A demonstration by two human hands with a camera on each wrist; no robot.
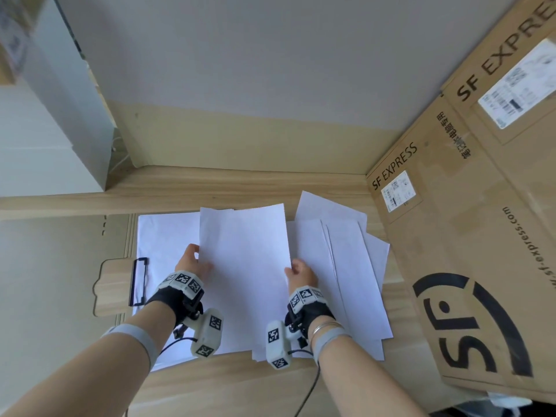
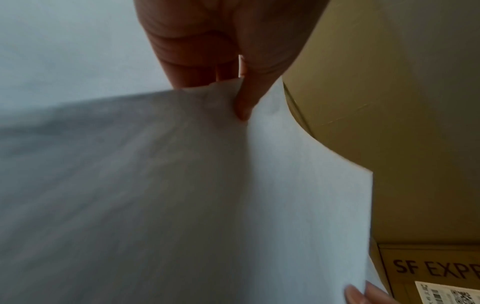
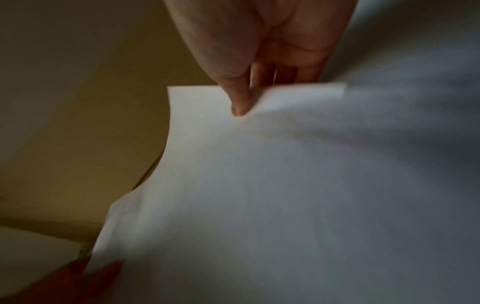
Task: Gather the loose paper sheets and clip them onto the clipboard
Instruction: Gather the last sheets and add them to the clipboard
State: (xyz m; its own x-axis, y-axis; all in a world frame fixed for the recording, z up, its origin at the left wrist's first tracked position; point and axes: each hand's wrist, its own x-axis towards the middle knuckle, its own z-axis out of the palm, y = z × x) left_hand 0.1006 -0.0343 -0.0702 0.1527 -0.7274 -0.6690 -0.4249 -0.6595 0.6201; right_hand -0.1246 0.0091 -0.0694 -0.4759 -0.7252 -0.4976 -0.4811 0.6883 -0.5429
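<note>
I hold a small stack of white paper sheets (image 1: 243,260) lifted over the table, one hand on each long edge. My left hand (image 1: 192,263) pinches the left edge, thumb on top in the left wrist view (image 2: 244,98). My right hand (image 1: 301,273) pinches the right edge, thumb on top in the right wrist view (image 3: 239,102). The wooden clipboard (image 1: 112,287) lies at the left with its black wire clip (image 1: 139,281) on a white sheet (image 1: 162,236). More loose sheets (image 1: 346,266) lie fanned out at the right.
Large SF Express cardboard boxes (image 1: 469,224) stand close on the right, against the loose sheets. A flat cardboard sheet (image 1: 51,281) lies at the left under the clipboard. A white box (image 1: 60,121) stands at the back left. The wooden table (image 1: 210,383) shows near me.
</note>
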